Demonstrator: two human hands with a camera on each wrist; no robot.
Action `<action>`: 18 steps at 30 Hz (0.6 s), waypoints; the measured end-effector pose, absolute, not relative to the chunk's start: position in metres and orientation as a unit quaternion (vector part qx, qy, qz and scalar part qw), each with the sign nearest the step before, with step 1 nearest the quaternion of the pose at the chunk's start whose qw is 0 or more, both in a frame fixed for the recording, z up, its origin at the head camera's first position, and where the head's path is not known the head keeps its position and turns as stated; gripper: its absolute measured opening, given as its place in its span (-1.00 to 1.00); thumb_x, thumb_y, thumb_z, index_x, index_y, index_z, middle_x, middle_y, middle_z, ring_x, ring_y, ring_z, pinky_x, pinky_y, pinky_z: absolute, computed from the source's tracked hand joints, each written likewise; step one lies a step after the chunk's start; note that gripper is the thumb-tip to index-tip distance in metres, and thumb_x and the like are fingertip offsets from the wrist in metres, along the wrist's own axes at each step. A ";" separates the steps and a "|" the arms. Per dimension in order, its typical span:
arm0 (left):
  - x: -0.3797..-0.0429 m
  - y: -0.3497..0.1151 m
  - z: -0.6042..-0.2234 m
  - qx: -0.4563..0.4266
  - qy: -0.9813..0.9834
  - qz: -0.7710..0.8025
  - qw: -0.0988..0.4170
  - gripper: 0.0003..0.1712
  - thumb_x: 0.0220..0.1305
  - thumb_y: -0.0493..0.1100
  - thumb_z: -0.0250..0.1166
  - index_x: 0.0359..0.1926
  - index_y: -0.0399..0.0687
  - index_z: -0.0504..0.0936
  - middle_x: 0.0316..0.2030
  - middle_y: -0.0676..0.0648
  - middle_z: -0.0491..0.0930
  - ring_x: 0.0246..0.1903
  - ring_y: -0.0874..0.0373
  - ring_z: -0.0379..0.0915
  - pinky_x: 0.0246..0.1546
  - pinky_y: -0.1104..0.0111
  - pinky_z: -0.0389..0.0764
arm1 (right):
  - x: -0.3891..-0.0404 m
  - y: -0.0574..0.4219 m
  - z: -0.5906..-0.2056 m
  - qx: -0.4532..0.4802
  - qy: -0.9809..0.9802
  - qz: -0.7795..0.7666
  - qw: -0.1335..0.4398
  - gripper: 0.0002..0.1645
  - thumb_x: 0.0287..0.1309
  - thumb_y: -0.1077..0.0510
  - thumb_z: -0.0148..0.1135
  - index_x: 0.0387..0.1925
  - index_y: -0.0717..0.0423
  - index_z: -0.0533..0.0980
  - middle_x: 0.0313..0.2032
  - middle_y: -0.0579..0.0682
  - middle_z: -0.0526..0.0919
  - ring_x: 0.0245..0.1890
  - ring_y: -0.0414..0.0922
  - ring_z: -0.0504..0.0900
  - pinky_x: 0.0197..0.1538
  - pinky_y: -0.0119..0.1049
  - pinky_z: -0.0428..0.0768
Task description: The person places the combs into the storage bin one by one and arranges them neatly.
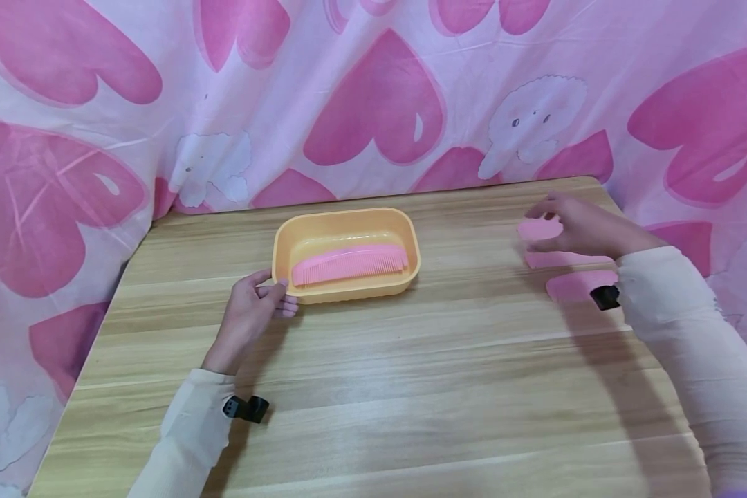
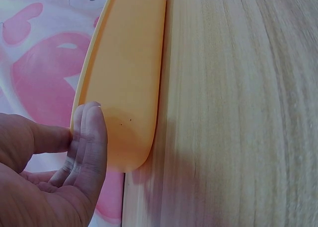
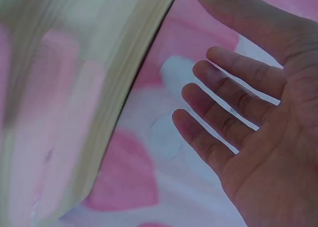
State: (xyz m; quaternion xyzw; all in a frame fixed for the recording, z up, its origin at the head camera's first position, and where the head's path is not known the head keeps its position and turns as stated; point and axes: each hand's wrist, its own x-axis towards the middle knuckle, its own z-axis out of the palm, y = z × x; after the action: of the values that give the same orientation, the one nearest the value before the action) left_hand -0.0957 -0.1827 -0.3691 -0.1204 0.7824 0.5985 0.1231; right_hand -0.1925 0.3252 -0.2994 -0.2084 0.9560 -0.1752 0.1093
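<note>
A yellow-orange plastic basin [image 1: 342, 299] with rounded corners stands left of the table's middle in the head view. Inside it lies a pink comb [image 1: 348, 265], teeth toward me. My left hand [image 1: 249, 311] pinches the basin's near left corner; in the left wrist view its thumb is at the rim and its fingers [image 2: 92, 137] lie along the outer wall. Over several pink, long, flat pieces [image 1: 575, 282] at the table's right, my right hand [image 1: 582, 225] hovers with fingers spread and nothing in them. Those pieces are partly hidden by the hand and blurred in the right wrist view.
The wood-grain table [image 1: 398, 394] ends at the back and right against a pink heart-patterned cloth [image 1: 373, 104]. Dark camera straps [image 1: 245, 409] sit at both wrists. In the right wrist view the table edge runs slantwise beside the right hand.
</note>
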 end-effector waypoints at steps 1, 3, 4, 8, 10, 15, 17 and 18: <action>-0.096 -0.183 -0.369 -0.119 0.782 0.600 0.123 -0.35 0.58 -0.15 0.06 0.51 -0.34 0.12 -0.20 -0.30 0.73 -0.32 0.12 0.72 -0.15 0.30 0.79 | -0.191 0.333 -0.301 -0.204 0.957 -0.175 0.108 -0.26 0.03 0.10 0.58 0.15 0.44 0.51 0.10 0.36 0.53 0.08 0.25 0.51 0.08 0.22 0.59; -0.096 -0.183 -0.369 -0.116 0.780 0.602 0.123 -0.35 0.58 -0.16 0.06 0.51 -0.35 0.12 -0.21 -0.29 0.73 -0.32 0.12 0.72 -0.15 0.30 0.79 | -0.188 0.347 -0.305 -0.199 0.959 -0.175 0.101 -0.27 0.01 0.13 0.59 0.13 0.45 0.52 0.07 0.37 0.56 0.05 0.26 0.53 0.05 0.22 0.61; -0.095 -0.183 -0.369 -0.115 0.780 0.603 0.122 -0.35 0.58 -0.16 0.06 0.51 -0.35 0.12 -0.21 -0.29 0.73 -0.33 0.13 0.72 -0.15 0.31 0.79 | -0.186 0.353 -0.307 -0.194 0.960 -0.176 0.099 -0.28 0.00 0.13 0.60 0.12 0.46 0.52 0.06 0.36 0.57 0.04 0.25 0.53 0.03 0.19 0.62; -0.095 -0.184 -0.369 -0.112 0.780 0.604 0.122 -0.35 0.58 -0.16 0.06 0.51 -0.36 0.11 -0.21 -0.28 0.73 -0.35 0.18 0.71 -0.15 0.32 0.79 | -0.180 0.377 -0.315 -0.191 0.959 -0.187 0.094 -0.38 -0.05 0.18 0.62 -0.01 0.48 0.59 -0.11 0.37 0.62 -0.12 0.23 0.57 -0.16 -0.09 0.65; -0.095 -0.184 -0.369 -0.110 0.781 0.603 0.121 -0.35 0.58 -0.16 0.05 0.51 -0.36 0.11 -0.20 -0.28 0.73 -0.36 0.20 0.70 -0.15 0.32 0.79 | -0.178 0.388 -0.318 -0.184 0.960 -0.184 0.099 -0.38 -0.07 0.16 0.63 -0.03 0.46 0.60 -0.10 0.36 0.64 -0.13 0.23 0.57 -0.18 -0.15 0.62; -0.094 -0.184 -0.370 -0.106 0.784 0.600 0.118 -0.37 0.58 -0.16 0.06 0.50 -0.37 0.14 -0.20 -0.29 0.73 -0.35 0.17 0.71 -0.14 0.30 0.79 | -0.172 0.412 -0.326 -0.174 0.965 -0.157 0.119 -0.32 -0.06 0.12 0.62 0.03 0.47 0.60 0.03 0.36 0.64 -0.02 0.28 0.59 -0.05 0.08 0.64; -0.094 -0.184 -0.370 -0.106 0.785 0.599 0.116 -0.38 0.58 -0.16 0.06 0.49 -0.37 0.15 -0.20 -0.29 0.73 -0.34 0.16 0.71 -0.14 0.29 0.79 | -0.169 0.420 -0.330 -0.172 0.966 -0.148 0.126 -0.32 -0.05 0.11 0.61 0.03 0.49 0.59 0.02 0.38 0.64 -0.03 0.29 0.60 -0.04 0.14 0.64; -0.094 -0.184 -0.370 -0.107 0.785 0.599 0.117 -0.37 0.58 -0.16 0.06 0.49 -0.36 0.15 -0.20 -0.30 0.73 -0.34 0.16 0.71 -0.14 0.29 0.79 | -0.168 0.425 -0.332 -0.167 0.966 -0.145 0.131 -0.30 -0.04 0.09 0.61 0.03 0.50 0.58 0.02 0.40 0.63 -0.03 0.30 0.60 -0.04 0.18 0.65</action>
State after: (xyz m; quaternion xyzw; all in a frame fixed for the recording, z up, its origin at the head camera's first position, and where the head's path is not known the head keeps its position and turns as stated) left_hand -0.0939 -0.1839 -0.3698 -0.1074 0.7848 0.5990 0.1172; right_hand -0.1675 0.4247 -0.3322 -0.1670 0.9664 -0.1449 0.1311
